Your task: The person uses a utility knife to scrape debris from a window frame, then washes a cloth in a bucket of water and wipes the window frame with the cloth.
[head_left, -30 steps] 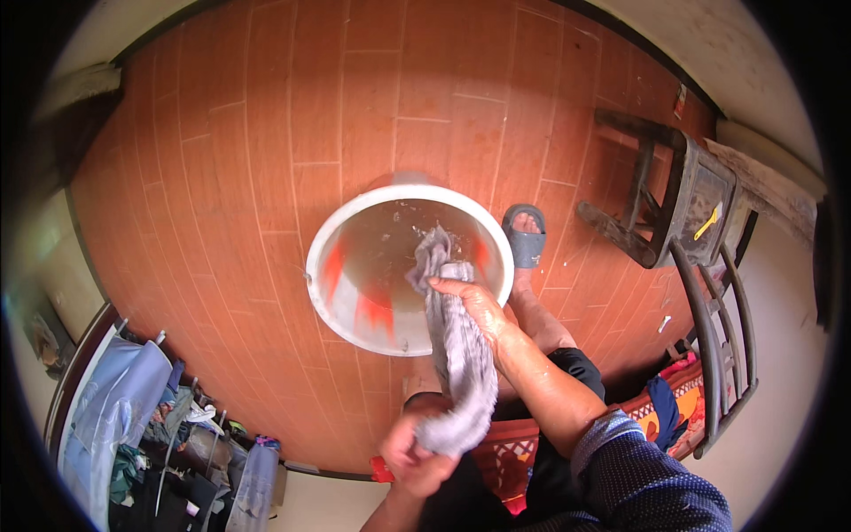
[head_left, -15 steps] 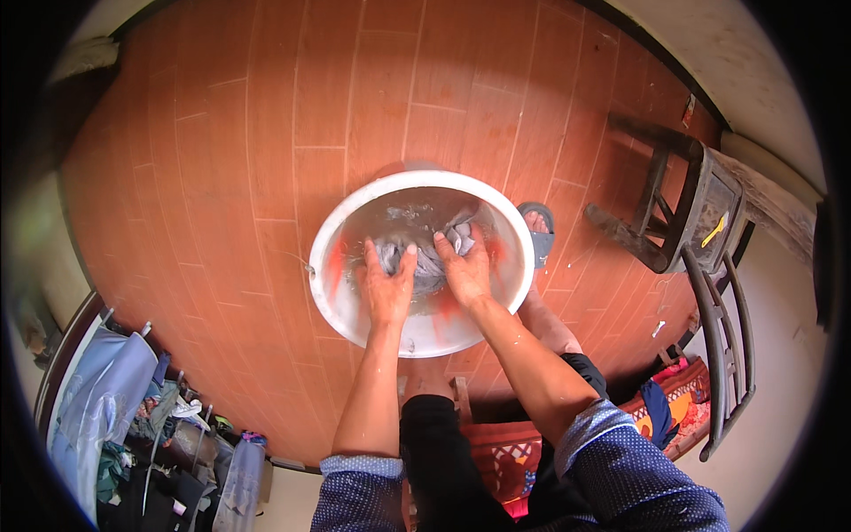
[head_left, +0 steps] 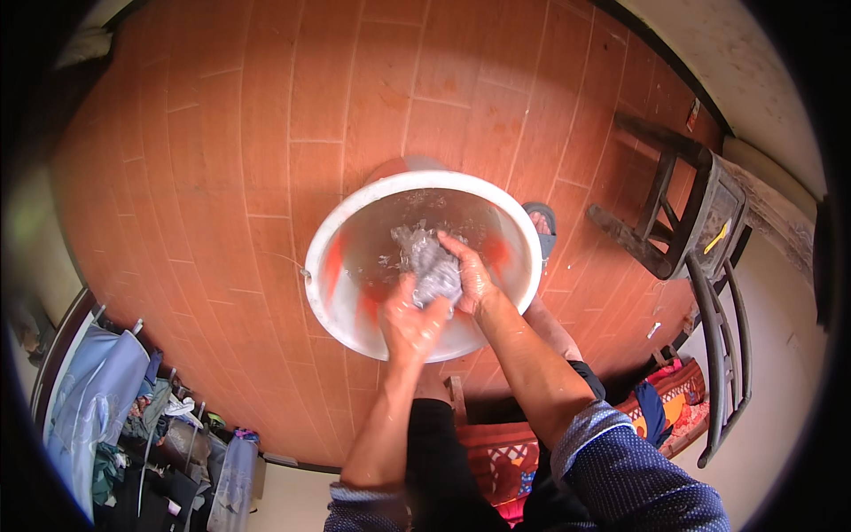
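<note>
Inside the round white tub (head_left: 425, 181), amid splashing murky water (head_left: 377, 238), clasping a wet grey cloth (head_left: 432, 269), bunched between left hand (head_left: 412, 324) and right hand (head_left: 472, 282); wearing a grey slide sandal (head_left: 550, 241) just right of the tub.

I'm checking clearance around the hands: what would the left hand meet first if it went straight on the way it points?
Most likely the wet grey cloth, just ahead of the left hand and seemingly touching it; motion blur and unclear depth leave the exact contact uncertain.
</note>
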Available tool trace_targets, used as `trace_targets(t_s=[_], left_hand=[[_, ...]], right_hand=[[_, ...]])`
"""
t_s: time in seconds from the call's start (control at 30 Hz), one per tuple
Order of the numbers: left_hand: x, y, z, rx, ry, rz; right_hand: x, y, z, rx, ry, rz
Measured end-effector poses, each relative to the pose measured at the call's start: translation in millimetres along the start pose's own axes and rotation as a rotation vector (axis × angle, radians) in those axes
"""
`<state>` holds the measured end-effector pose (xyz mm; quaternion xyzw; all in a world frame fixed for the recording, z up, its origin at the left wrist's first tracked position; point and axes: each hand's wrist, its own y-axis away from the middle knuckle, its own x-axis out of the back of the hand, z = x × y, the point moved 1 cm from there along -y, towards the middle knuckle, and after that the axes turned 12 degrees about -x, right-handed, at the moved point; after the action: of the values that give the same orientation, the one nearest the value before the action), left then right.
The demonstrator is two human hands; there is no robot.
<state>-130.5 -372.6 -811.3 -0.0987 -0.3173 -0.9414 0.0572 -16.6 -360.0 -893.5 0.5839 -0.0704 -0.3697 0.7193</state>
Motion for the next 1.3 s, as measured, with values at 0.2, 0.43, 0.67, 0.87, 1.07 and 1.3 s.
trace_targets(t_s=[0.2,0.43,0.67,0.87,1.07,1.3], left_hand=[[-40,17,29,-0.389,-0.446,0.034],[-38,-38,7,-0.264,-0.432,0.268],[-8,-79,-31,-0.051,-0.5,0.39],[3,-72,-66,-0.166,-0.644,0.347],[11,-35,-3,0.055,-0.099,0.111],[9,65,51,-0.312,-0.106,-0.01]], right_hand=[[0,-1,-4,0.002,-0.055,-0.286],[-6,-10,1,0.166,-0.086,-0.137],[-40,23,5,0.393,0.261,0.513],[-23,10,17,0.516,0.508,0.728],[-4,-6,12,-0.007,-0.003,0.206],[-38,36,15,-0.191,-0.162,-0.161]])
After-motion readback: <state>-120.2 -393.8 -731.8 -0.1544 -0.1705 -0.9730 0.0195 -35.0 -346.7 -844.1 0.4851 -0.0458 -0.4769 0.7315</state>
